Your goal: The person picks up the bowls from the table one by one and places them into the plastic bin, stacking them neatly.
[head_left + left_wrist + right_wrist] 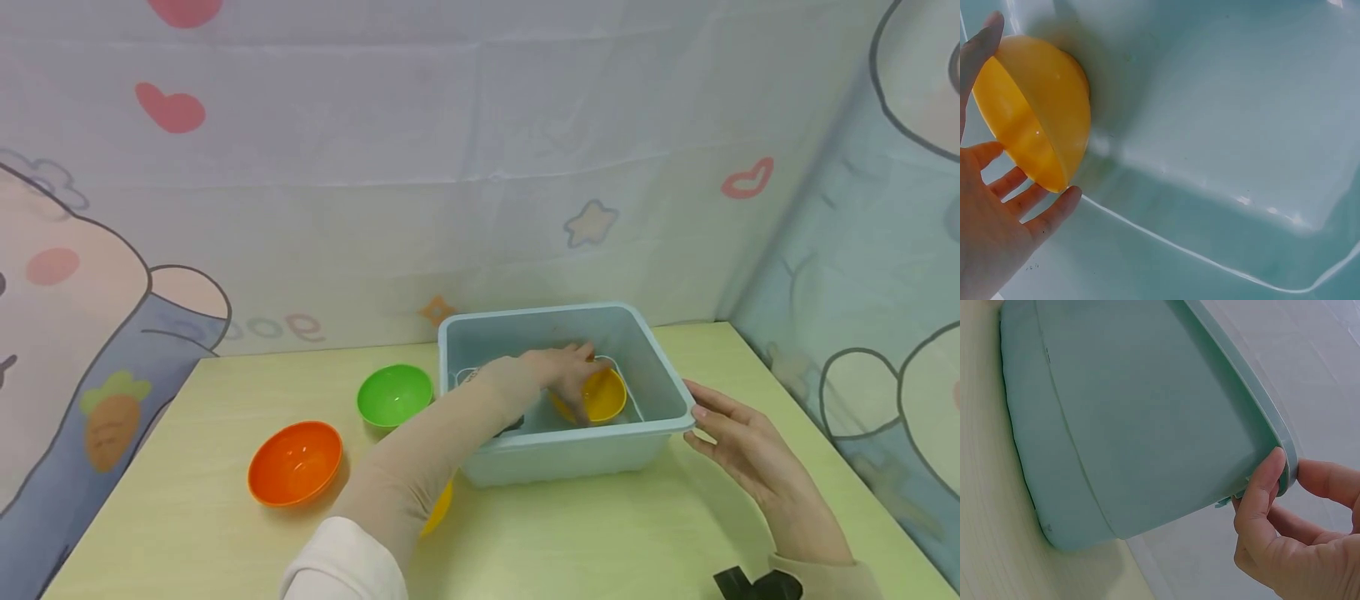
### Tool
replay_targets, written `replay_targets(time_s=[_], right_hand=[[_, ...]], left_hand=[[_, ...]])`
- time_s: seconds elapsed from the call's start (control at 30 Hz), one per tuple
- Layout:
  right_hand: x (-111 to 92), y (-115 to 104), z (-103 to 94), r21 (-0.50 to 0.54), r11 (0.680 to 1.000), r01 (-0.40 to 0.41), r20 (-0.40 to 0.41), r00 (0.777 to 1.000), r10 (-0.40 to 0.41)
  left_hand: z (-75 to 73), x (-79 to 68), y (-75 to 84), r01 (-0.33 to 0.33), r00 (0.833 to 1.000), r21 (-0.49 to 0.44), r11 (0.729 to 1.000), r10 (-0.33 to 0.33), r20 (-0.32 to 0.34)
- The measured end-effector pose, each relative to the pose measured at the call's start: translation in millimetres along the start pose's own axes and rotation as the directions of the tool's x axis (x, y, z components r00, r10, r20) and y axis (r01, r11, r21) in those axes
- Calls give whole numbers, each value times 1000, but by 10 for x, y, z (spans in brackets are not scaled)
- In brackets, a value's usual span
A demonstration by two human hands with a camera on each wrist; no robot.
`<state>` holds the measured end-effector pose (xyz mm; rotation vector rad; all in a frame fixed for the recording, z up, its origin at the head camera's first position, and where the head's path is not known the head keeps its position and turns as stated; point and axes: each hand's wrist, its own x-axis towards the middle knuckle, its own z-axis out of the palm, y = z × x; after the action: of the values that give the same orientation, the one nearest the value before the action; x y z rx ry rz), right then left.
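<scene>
The L hand grips 1 yellow bowl across its rim inside the blue bin, R hand pinching the bin's corner; keeping bin steady & bowl level prob. helps.

An orange bowl and a green bowl sit near each other on the pale counter, open sides up. The backdrop cloth shows pink hearts, a star and, at left, a cartoon figure with a carrot on blue clothing. More cartoon shapes mark the right-hand cloth.
</scene>
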<state>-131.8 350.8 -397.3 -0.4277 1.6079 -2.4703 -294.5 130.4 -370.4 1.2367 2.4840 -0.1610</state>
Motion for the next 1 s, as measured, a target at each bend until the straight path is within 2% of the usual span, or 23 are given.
replay_targets(time_s=[0.27, 0.67, 0.83, 1.0], right_hand=[[-3, 18, -9, 19, 1000, 5, 12, 1000, -6], [9, 3, -3, 16, 1000, 2, 10, 1000, -2], [5, 5, -13, 15, 1000, -1, 9, 1000, 1], [-6, 1, -21, 31, 1000, 3, 18, 1000, -4]], left_hand=[[-31, -16, 8, 2, 1000, 31, 1000, -3, 22], [-190, -102, 43, 9, 999, 52, 999, -10, 30], [-242, -128, 66, 36, 998, 38, 999, -38, 44], [-305, -185, 96, 110, 992, 2, 994, -110, 56]])
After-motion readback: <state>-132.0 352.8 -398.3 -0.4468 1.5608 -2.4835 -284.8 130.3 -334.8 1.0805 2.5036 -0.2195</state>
